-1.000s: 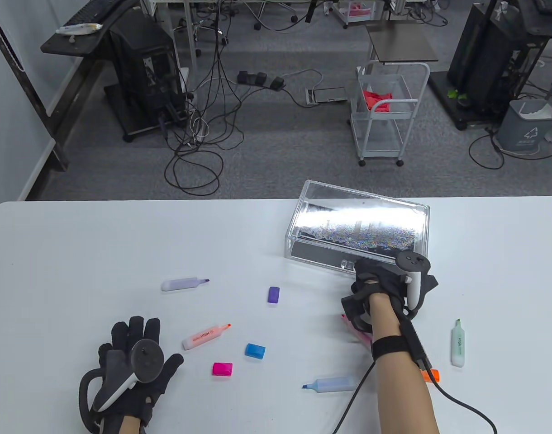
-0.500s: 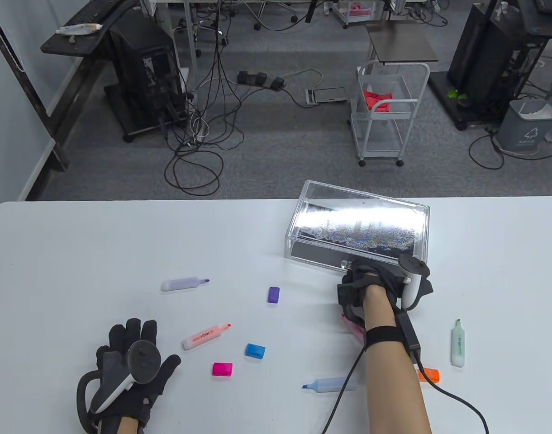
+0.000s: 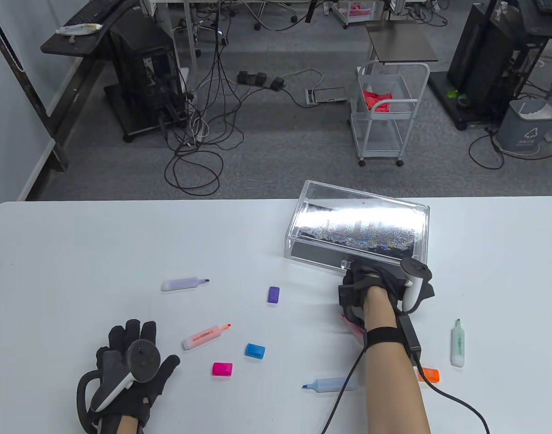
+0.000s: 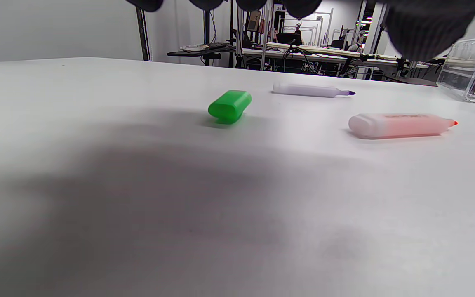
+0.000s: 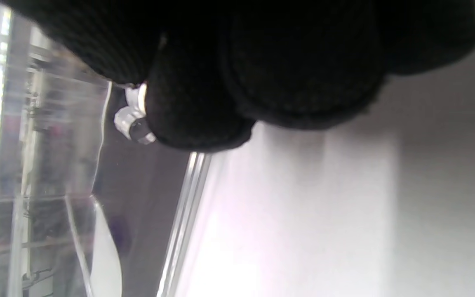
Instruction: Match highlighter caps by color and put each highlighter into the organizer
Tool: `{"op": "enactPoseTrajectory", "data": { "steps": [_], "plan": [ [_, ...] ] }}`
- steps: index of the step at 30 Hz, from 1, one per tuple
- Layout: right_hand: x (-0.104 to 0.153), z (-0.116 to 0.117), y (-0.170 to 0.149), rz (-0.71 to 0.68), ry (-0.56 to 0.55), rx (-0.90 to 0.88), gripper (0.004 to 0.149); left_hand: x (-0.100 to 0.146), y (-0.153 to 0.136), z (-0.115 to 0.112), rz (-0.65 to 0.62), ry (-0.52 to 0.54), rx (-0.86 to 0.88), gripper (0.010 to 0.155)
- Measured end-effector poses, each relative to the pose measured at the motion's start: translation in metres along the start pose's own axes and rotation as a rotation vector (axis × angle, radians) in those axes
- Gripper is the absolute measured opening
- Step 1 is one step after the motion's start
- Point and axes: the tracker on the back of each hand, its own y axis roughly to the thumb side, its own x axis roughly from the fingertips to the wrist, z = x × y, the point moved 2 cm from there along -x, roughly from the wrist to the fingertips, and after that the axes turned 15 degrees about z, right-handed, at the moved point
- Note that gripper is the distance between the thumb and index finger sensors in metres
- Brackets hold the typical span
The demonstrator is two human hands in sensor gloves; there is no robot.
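Note:
The clear organizer (image 3: 358, 224) sits at the table's far right with its drawer closed. My right hand (image 3: 358, 274) is at the drawer front, fingers curled round the small clear knob (image 5: 132, 123). A pink highlighter (image 3: 354, 328) peeks out under that wrist. My left hand (image 3: 133, 346) lies spread at the near left, holding nothing. A green cap (image 4: 229, 106) lies just ahead of it, hidden in the table view. Uncapped on the table are the purple highlighter (image 3: 184, 284), orange highlighter (image 3: 206, 336), blue highlighter (image 3: 328, 384) and green highlighter (image 3: 458, 343).
Loose caps lie about: a purple cap (image 3: 273, 294), blue cap (image 3: 255, 351), pink cap (image 3: 222, 369) and an orange cap (image 3: 429, 375) beside my right forearm. The glove cable (image 3: 457, 402) trails off the near edge. Beyond the table's far edge is floor.
My right hand moved slightly left and forward onto the drawer knob, then stayed there. My left hand slid a little toward the near edge.

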Motion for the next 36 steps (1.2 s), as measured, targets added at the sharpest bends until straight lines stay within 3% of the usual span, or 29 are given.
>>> {"op": "enactPoseTrajectory", "data": {
  "steps": [26, 30, 36],
  "plan": [
    [0.044, -0.004, -0.049, -0.015, -0.015, 0.202, 0.046, 0.0, 0.017, 0.003, -0.064, 0.0, -0.055, 0.09],
    [0.057, -0.005, -0.042, -0.081, -0.066, 0.283, 0.055, -0.001, 0.018, 0.002, -0.066, -0.001, -0.058, 0.09],
    [0.104, -0.014, -0.031, -0.34, -0.267, 0.647, 0.059, -0.003, 0.019, -0.001, -0.066, -0.012, -0.07, 0.09]
  ]
}}
